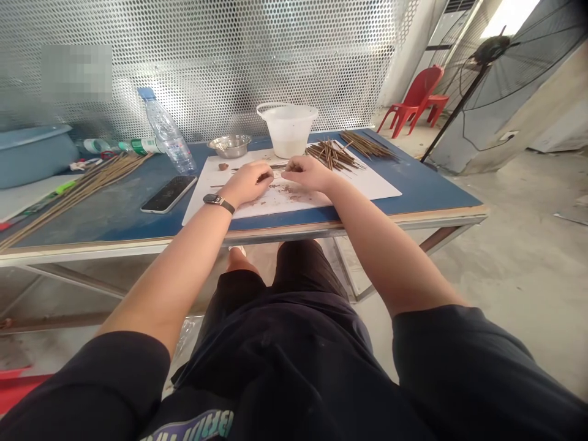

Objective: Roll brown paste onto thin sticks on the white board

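My left hand [253, 182], with a dark band on the wrist, is closed with its fingers curled over a white board [362, 187]. Facing it a short way to the right, my right hand [309, 173] is also closed, thumb and fingers drawn together. Whatever is between the fingers of either hand is too small to make out. Brown crumbs [287, 195] are scattered on the board below them. A heap of thin brown sticks [333, 154] lies beyond my right hand. Near my left hand sits a small brown lump [223, 166].
Behind the hands stand a white bucket [289, 128] and a metal bowl [230, 146]. A phone [169, 194] and a tilted plastic bottle [169, 135] are to the left, with long sticks [87, 184] and a blue basin [37, 156]. More sticks [367, 146] lie right. Perforated metal [206, 61] rises behind the table.
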Motion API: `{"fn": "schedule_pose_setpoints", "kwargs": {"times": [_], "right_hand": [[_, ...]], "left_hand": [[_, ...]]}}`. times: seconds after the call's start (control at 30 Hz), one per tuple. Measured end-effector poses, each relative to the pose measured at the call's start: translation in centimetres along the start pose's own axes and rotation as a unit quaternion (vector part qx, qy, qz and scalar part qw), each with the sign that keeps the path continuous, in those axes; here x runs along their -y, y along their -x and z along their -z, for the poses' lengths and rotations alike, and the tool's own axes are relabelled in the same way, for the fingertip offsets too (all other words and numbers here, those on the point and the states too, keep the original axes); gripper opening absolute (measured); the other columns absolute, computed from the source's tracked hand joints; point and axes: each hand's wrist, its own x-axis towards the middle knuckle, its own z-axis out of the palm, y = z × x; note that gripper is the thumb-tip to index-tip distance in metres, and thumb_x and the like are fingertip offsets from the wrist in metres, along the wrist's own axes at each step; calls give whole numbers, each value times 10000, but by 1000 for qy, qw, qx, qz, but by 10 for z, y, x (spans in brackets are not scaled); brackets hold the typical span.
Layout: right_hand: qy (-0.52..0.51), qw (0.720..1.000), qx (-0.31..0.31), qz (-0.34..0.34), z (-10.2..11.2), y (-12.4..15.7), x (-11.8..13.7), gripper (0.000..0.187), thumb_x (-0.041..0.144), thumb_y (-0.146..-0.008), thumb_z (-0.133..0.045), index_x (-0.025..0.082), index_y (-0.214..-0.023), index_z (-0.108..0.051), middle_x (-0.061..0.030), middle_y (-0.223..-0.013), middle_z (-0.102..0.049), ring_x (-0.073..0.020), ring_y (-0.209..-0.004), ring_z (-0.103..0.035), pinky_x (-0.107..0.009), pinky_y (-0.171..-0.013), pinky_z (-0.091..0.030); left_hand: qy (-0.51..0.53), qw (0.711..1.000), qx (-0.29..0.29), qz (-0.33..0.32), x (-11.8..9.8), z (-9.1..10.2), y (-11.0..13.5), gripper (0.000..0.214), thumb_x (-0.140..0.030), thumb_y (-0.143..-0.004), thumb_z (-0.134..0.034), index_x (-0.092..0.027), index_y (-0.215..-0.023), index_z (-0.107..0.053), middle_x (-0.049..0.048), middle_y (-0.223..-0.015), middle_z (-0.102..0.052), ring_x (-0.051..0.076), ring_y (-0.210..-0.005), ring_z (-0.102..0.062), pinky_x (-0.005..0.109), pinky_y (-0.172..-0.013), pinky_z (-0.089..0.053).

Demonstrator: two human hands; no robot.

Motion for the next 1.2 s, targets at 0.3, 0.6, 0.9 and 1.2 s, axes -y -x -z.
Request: {"fn": "schedule_pose_setpoints", "kwargs": {"times": [0.3,0.6,0.9,1.2], "right_hand": [[30,999,-19,-33,7,2,8,329,205,-1042,-683,214,-716,-640,-14,-702,-707,-147,-641,-603,-319,-730,-477],[43,996,-22,-70,6,0,4,246,148,-1057,-627,218,-826,-677,-61,-885,-812,-173,-739,-694,-324,-743,-517],[99,995,-5,-32,6,-1,0,196,249,-1016,-680,238,-820,-680,-81,-847,-775,-246,-821,-689,-415,-862,-532],[67,980,161,93,-5,12,13,368,487,-783,-906,180,-974,-839,-100,-1037,-796,-248,-944,-697,-371,-849,-521]], "left_hand": [[-61,987,125,82,-1,26,29,385,-503,-991,-595,-214,-1112,-819,160,-1321,-678,348,-1109,-707,504,-1033,-573],[-115,940,247,205,-15,58,83,1010,-761,-1034,-413,-136,-1819,-289,161,-1883,-259,408,-1731,-271,530,-1395,-260],[-143,947,256,129,-22,81,122,1085,-839,-1025,-308,-76,-1795,-344,156,-1862,-305,376,-1721,-315,478,-1409,-253],[-107,950,246,156,-2,79,101,1078,-825,-1028,-334,-103,-1825,-262,161,-1877,-241,355,-1738,-270,488,-1398,-264]]}}
